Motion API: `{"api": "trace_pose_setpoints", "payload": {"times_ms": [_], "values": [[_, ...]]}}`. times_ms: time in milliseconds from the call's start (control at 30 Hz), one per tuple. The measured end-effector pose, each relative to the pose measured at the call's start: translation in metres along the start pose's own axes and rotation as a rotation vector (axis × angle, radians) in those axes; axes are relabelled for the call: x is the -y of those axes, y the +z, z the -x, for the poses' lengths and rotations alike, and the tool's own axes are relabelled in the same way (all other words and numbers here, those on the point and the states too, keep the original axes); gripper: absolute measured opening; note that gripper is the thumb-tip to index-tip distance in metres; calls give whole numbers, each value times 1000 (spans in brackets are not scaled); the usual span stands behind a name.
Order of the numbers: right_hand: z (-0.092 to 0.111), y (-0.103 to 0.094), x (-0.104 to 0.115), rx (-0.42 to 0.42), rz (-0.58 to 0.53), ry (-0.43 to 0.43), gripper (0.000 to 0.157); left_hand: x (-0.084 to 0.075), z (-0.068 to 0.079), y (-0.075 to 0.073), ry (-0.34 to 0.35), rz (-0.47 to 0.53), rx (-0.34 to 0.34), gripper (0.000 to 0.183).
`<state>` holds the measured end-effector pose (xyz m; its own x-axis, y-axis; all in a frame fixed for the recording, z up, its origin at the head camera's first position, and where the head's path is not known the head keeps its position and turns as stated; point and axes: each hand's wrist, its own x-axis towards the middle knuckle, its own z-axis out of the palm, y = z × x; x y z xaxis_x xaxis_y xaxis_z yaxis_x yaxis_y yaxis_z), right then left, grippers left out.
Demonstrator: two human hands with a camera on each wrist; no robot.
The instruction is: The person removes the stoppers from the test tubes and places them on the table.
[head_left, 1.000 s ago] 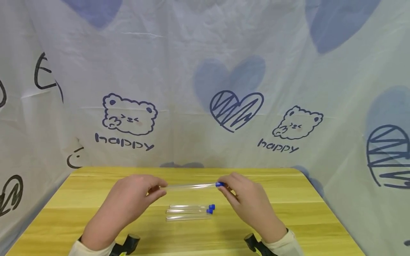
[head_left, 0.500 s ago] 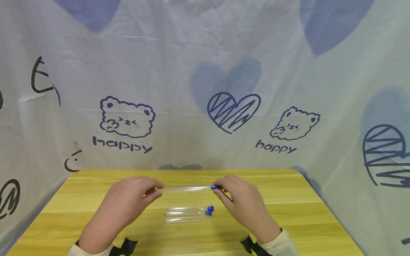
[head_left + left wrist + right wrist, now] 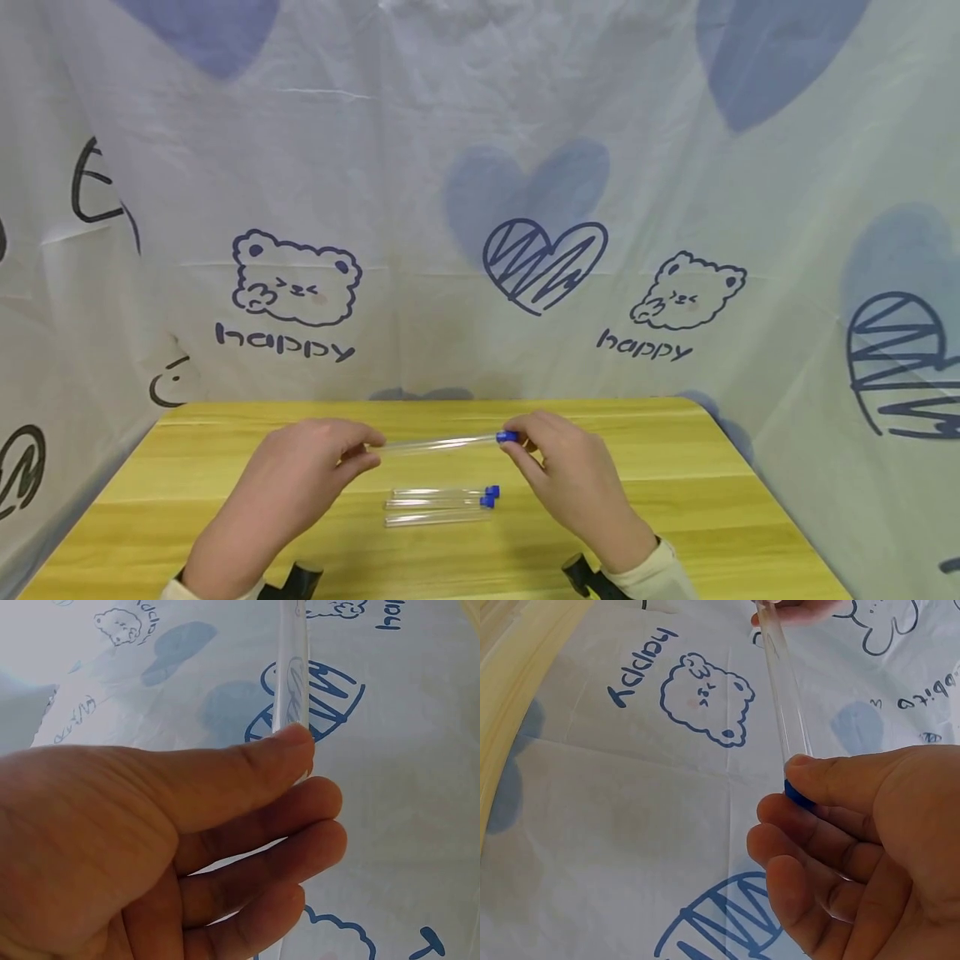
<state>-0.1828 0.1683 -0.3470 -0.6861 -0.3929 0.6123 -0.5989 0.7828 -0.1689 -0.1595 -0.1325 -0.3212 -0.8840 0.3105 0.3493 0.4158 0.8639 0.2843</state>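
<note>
A clear test tube (image 3: 442,443) with a blue cap (image 3: 507,437) is held level above the table between both hands. My left hand (image 3: 311,467) pinches its far end between thumb and fingertips; the left wrist view shows the thumb (image 3: 289,742) laid across the tube. At the other end, my right hand (image 3: 573,475) pinches the blue cap, which the fingers partly cover in the right wrist view (image 3: 799,793). Below the held tube, several clear tubes (image 3: 435,504) lie side by side on the table. Two of these show blue caps (image 3: 489,497); no cap shows on the nearest one (image 3: 435,519).
The wooden table (image 3: 675,517) has a light yellow grain. Behind it and at both sides hangs a white cloth (image 3: 420,333) printed with blue hearts, bear faces and lettering. Dark camera mounts (image 3: 585,575) sit at both wrists.
Both hands and the tube appear slightly further left and lower than a second ago, along with the whole scene as the head view shifted. The grip on the tube looks the same.
</note>
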Motion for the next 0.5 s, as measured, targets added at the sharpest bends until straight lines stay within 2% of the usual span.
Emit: {"api": "trace_pose_setpoints", "payload": {"times_ms": [233,500], "values": [[1,-2,0,4,-12,37,11,-3,-1,2,11,37,-25,14],[0,-6,4,-19,-35,37,13,-3,0,1,4,36,-4,15]]}}
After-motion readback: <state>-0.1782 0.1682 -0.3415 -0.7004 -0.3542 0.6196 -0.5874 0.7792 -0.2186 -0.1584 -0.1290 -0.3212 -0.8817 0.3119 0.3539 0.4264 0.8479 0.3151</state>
